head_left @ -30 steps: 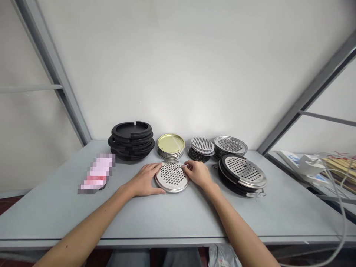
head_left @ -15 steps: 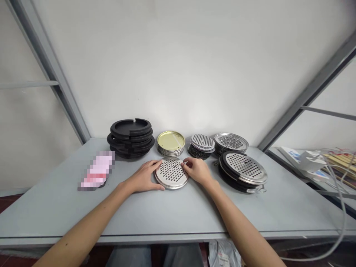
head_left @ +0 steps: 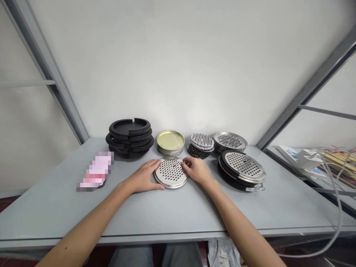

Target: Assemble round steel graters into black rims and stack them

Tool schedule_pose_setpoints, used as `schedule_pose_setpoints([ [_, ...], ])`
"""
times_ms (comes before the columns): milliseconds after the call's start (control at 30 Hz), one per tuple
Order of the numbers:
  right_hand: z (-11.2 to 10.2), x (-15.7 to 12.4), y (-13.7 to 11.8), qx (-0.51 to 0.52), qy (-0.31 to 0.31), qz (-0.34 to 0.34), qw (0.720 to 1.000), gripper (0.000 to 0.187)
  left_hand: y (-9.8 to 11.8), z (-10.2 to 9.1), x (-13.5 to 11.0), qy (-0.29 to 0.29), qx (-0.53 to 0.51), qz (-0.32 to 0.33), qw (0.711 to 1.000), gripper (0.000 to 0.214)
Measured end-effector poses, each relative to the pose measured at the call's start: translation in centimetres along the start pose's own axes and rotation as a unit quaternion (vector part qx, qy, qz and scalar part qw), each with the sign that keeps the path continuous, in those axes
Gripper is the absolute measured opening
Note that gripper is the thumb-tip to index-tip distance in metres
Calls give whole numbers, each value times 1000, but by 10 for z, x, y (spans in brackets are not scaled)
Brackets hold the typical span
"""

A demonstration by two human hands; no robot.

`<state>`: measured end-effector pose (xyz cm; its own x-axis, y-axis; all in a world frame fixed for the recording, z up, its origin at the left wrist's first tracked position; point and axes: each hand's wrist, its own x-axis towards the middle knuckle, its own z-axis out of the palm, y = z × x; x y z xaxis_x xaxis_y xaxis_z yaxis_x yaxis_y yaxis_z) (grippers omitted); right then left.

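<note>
A round silver grater plate (head_left: 170, 173) with rows of small slots lies flat on the table in front of me. My left hand (head_left: 144, 177) cups its left rim, the fingers at the upper edge and the thumb stretched along the lower left. At the right rim, my right hand (head_left: 197, 170) pinches the edge, its fingers bent and thumb on top. Just behind stand a stack of yellowish round lids (head_left: 170, 141) and a stack of smaller slotted discs (head_left: 202, 141). What lies beneath the plate under my fingers is hidden.
Black rings (head_left: 129, 139) are piled at back left, near a blurred pink object (head_left: 96, 171). To the right sit graters with black rims (head_left: 241, 170) and wider silver-rimmed discs (head_left: 230, 141). A white cable (head_left: 338, 215) hangs at the right table edge.
The view has shifted very slightly. Both hands keep their places on the grater plate, and nothing else has visibly moved.
</note>
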<state>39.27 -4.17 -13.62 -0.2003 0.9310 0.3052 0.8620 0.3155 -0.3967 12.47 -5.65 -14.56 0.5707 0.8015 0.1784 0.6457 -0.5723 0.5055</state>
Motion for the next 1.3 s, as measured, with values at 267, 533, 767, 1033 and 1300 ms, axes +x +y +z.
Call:
schedule_pose_setpoints([
  [267,7,5,5,119,-21,-19,992,23,5,-4,-3,-3,-3,-22,1000,106],
  [533,7,4,5,87,-12,-18,996,26,0,-4,-2,-3,27,7,1000,106],
  [767,6,7,2,168,7,-1,986,35,7,-8,1,25,34,15,999,87],
  [1033,-14,2,-8,344,1,-41,938,47,1,-6,5,95,-86,-6,992,53],
  [1300,-6,2,-8,318,55,-81,943,38,2,-9,7,114,-90,-12,989,56],
])
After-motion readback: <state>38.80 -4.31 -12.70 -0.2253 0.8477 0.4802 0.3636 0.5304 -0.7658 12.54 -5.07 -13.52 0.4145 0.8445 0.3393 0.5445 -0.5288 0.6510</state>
